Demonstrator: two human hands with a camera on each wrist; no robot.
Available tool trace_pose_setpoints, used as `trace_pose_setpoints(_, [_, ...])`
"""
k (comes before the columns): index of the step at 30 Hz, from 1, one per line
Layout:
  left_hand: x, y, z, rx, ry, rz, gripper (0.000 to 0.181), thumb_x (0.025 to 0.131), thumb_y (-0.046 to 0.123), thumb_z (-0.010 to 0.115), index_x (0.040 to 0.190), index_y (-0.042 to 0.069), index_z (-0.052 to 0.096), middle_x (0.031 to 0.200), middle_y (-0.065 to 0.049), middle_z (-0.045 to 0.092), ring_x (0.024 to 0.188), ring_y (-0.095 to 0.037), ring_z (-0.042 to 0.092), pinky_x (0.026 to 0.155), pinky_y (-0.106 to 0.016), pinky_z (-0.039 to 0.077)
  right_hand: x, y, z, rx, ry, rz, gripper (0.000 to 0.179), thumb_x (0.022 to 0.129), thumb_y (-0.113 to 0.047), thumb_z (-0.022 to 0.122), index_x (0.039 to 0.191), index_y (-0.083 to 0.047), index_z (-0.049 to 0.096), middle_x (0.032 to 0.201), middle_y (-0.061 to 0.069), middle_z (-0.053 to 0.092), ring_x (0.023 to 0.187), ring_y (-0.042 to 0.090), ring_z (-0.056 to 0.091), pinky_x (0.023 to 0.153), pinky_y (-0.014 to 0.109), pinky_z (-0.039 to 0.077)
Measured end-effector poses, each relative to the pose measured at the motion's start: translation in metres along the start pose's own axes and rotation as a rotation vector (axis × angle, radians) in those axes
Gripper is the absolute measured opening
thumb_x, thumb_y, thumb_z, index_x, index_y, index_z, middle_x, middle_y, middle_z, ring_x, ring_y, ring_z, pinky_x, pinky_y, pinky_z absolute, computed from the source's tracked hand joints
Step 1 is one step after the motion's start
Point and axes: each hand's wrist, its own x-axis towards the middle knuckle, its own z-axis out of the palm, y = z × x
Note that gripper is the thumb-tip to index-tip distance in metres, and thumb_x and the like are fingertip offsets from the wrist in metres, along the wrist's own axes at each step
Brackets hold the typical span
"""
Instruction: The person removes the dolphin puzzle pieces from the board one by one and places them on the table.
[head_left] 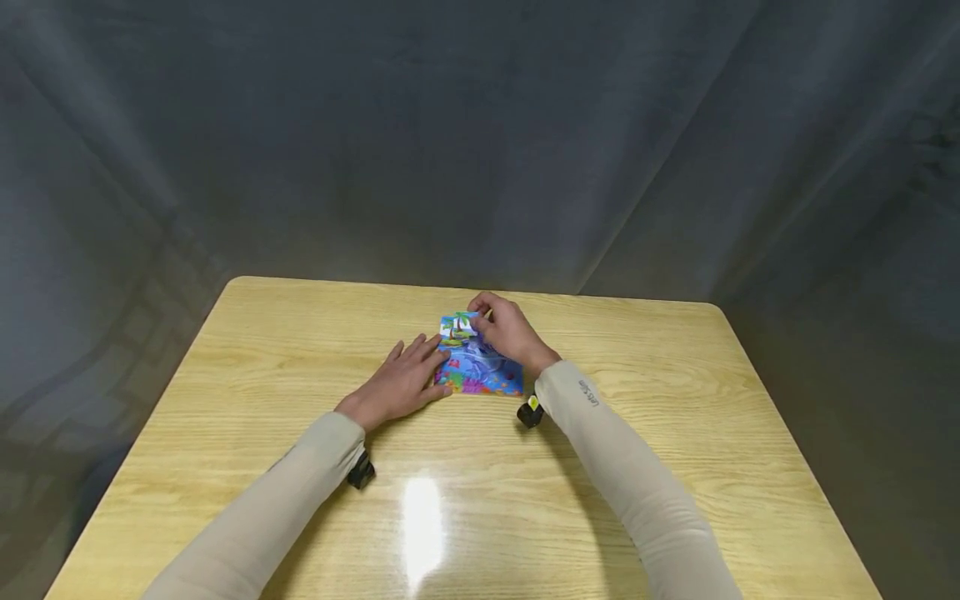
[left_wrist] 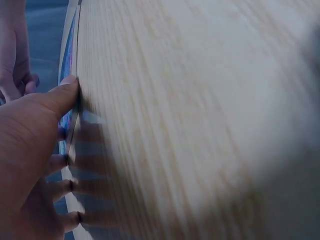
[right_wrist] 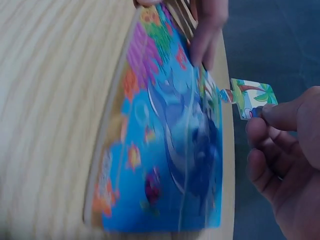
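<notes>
Curtain (head_left: 450, 150): 1 dark backdrop, upper half of head view & down both sides.
Table (head_left: 487, 508): 1, wood-grain top, lower half of frame.
Sleeves (head_left: 262, 508): 2, pale, coming in from bottom L & bottom R.
L hand (head_left: 397, 385): 1, centre of frame, fingers straight & spread, thumb at puzzle's near edge — touched it, gripped nothing.
R hand (head_left: 512, 331): 1, just above & R of centre, thumb & fingertips nearly closed on loose piece.
Puzzle (head_left: 483, 379): 1 sea-scene board, flat on table, centre of frame, btwn the hands.
Puzzle done: prob. most of it — dolphins, coral & fish read as a near-complete pic; lower part looked filled.
Puzzle left: at least the held piece to seat, likely in the palm-tree area, upper L of board; upper R was hidden by R hand, so couldn't tell re gaps there.
Wrist cams (head_left: 362, 471): 2, black, one below each cuff.
Loose piece (right_wrist: 254, 97): 1 seen in hand, palm-tree print, R side of R wrist view, pinched, apart from board's surface there. Fitted pcs: seams too faint/blurred to count.
</notes>
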Motion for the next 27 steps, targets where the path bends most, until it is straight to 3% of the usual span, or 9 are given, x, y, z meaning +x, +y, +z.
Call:
trace_pose_setpoints(9, [-0.002, -0.001, 0.002, 0.015, 0.026, 0.011, 0.071, 0.108, 0.05, 0.059, 0.164, 0.01, 0.043, 0.177, -0.018, 0.025, 0.166, -0.045, 0.019, 0.132, -0.071, 0.016, -0.009, 0.015, -0.033, 0.016, 0.03, 0.067, 0.013, 0.109, -0.01, 0.06, 0.12, -0.005, 0.065, 0.109, 0.013, 0.066, 0.078, 0.02, 0.061, 0.069, 0.03, 0.057])
trace_pose_setpoints(14, [-0.003, -0.002, 0.003, 0.028, 0.038, 0.018, 0.071, 0.108, 0.05, 0.059, 0.163, 0.009, 0.044, 0.177, -0.019, 0.026, 0.165, -0.046, 0.021, 0.131, -0.071, 0.018, -0.015, 0.023, -0.056, 0.014, 0.024, 0.087, 0.016, 0.109, -0.007, 0.057, 0.122, -0.002, 0.065, 0.112, 0.018, 0.066, 0.085, 0.039, 0.067, 0.075, 0.046, 0.062])
trace_pose_setpoints(17, [-0.003, -0.003, 0.003, 0.036, 0.04, 0.019, 0.071, 0.108, 0.051, 0.059, 0.163, 0.009, 0.044, 0.177, -0.019, 0.026, 0.165, -0.046, 0.021, 0.131, -0.071, 0.019, -0.02, 0.029, -0.067, 0.006, 0.013, 0.107, 0.017, 0.11, -0.005, 0.055, 0.123, 0.0, 0.065, 0.111, 0.02, 0.065, 0.086, 0.043, 0.069, 0.079, 0.054, 0.062])
trace_pose_setpoints(27, [-0.006, -0.005, 0.001, 0.036, 0.052, 0.013, 0.071, 0.107, 0.05, 0.06, 0.163, 0.009, 0.045, 0.177, -0.019, 0.026, 0.165, -0.046, 0.021, 0.131, -0.072, 0.019, -0.031, 0.051, -0.082, -0.029, -0.028, 0.178, 0.016, 0.109, -0.002, 0.055, 0.122, 0.004, 0.063, 0.113, 0.022, 0.064, 0.092, 0.043, 0.069, 0.082, 0.053, 0.062])
